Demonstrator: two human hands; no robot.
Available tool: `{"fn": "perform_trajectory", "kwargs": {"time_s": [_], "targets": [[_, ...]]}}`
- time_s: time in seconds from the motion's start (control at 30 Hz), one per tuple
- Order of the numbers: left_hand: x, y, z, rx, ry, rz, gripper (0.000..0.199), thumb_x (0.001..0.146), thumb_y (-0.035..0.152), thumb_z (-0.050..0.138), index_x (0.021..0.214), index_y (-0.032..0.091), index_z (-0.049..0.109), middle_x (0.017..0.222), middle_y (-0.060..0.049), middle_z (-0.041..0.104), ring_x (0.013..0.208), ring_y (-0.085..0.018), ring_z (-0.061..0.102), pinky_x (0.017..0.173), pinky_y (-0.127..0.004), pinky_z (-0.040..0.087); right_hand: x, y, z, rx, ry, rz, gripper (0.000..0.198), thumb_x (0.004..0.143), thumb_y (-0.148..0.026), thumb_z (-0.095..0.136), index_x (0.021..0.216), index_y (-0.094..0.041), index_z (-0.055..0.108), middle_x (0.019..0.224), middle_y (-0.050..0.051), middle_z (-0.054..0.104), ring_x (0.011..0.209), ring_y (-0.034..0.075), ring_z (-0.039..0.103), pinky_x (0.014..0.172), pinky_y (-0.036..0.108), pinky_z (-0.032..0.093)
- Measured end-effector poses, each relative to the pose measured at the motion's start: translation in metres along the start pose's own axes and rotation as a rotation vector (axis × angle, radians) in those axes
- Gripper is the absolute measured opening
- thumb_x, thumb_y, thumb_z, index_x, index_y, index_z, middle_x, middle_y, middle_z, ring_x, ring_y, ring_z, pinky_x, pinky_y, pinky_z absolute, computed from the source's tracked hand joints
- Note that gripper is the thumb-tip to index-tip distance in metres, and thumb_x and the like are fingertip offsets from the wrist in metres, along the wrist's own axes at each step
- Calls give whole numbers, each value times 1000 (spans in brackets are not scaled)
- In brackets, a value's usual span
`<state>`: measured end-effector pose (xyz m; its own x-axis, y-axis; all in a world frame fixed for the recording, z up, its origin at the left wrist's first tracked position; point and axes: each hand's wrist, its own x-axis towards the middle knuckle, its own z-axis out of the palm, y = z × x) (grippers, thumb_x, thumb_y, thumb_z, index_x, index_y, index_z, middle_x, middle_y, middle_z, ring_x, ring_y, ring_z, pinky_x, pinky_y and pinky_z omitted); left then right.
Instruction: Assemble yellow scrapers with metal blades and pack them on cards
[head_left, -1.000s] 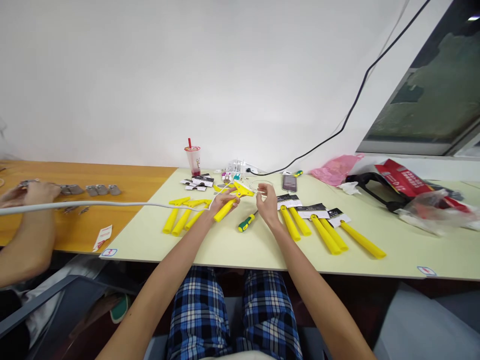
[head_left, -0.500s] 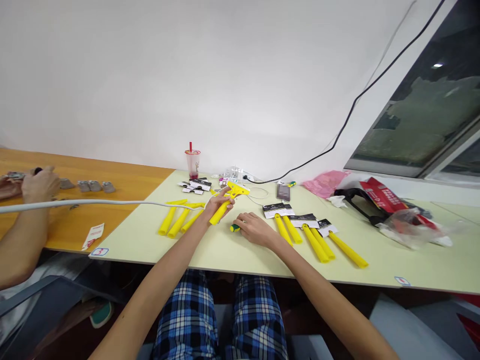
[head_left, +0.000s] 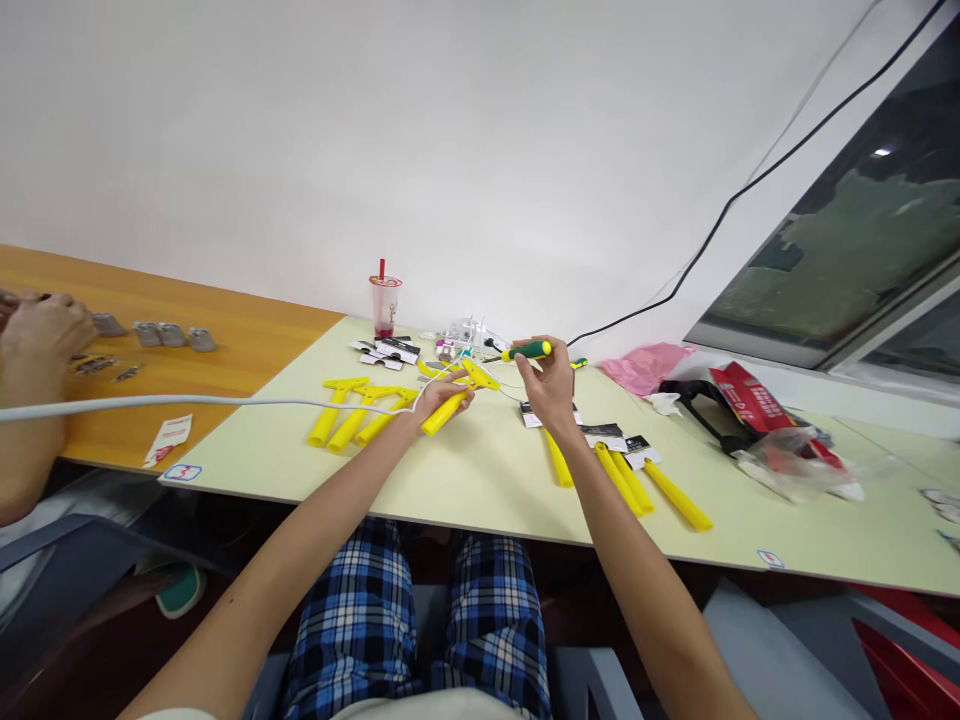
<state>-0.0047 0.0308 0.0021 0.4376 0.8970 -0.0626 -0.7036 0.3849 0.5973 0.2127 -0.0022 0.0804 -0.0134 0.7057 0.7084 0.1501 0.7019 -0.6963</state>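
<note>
My left hand (head_left: 441, 397) is closed round a yellow scraper (head_left: 448, 410), its wide head pointing up and away from me. In my right hand (head_left: 551, 385) is a screwdriver with a green and yellow handle (head_left: 529, 350). Its thin shaft points left, close to the scraper's head; whether the tip touches it I cannot tell. Left of my left hand lie several yellow scrapers (head_left: 346, 428). To the right, under my right forearm and beyond, more yellow handles (head_left: 679, 497) lie with black-and-white cards (head_left: 602, 436) at their far ends.
A cup with a red straw (head_left: 385, 305) stands by the wall near a pile of cards (head_left: 386, 351). A white cable (head_left: 225, 401) crosses at the left. Pink plastic (head_left: 643, 368) and a red bag (head_left: 765, 405) lie right. Another person's hand (head_left: 52, 325) works at the orange table (head_left: 240, 325).
My right hand has lifted the screwdriver off the table and brought it up beside the scraper's head. My left hand still holds the scraper. The view has shifted slightly.
</note>
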Motion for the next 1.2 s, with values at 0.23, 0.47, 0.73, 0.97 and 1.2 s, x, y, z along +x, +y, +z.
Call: {"fn": "perform_trajectory", "kwargs": {"time_s": [0.23,0.47,0.73,0.97,1.2], "targets": [[8,-3,-8,2,-13,1,84,77,-7,76,154,18,54,134,-20,72,77,-12,73,64,-18,55,-2,10,8,-26,-28,18,47,95,-54,80,124,-29,54,121,10,81,112,27,79,91,43,68],[11,-5,-12,9,-38,13,81,78,-7,75,153,18,57,133,-21,73,79,-14,74,66,-20,57,2,13,9,-37,-16,-12,43,96,-53,80,122,-29,56,120,9,81,112,26,80,91,43,70],[9,-6,-7,-5,9,21,83,74,-8,78,150,17,56,130,-21,74,75,-13,72,63,-21,54,7,19,10,-132,-59,-65,45,98,-57,78,127,-29,56,117,8,81,106,27,81,90,46,72],[1,-10,2,42,45,72,83,76,-3,79,152,16,53,117,-16,76,77,-13,70,64,-20,52,18,27,17,-375,-95,-288,40,106,-56,67,136,-29,63,122,12,73,102,29,76,94,50,70],[6,-15,-3,155,90,97,73,77,4,80,146,16,57,91,-6,73,68,-13,66,61,-20,51,19,31,21,-185,-173,-189,48,110,-56,59,149,-31,48,145,16,66,115,27,78,104,50,67]]}}
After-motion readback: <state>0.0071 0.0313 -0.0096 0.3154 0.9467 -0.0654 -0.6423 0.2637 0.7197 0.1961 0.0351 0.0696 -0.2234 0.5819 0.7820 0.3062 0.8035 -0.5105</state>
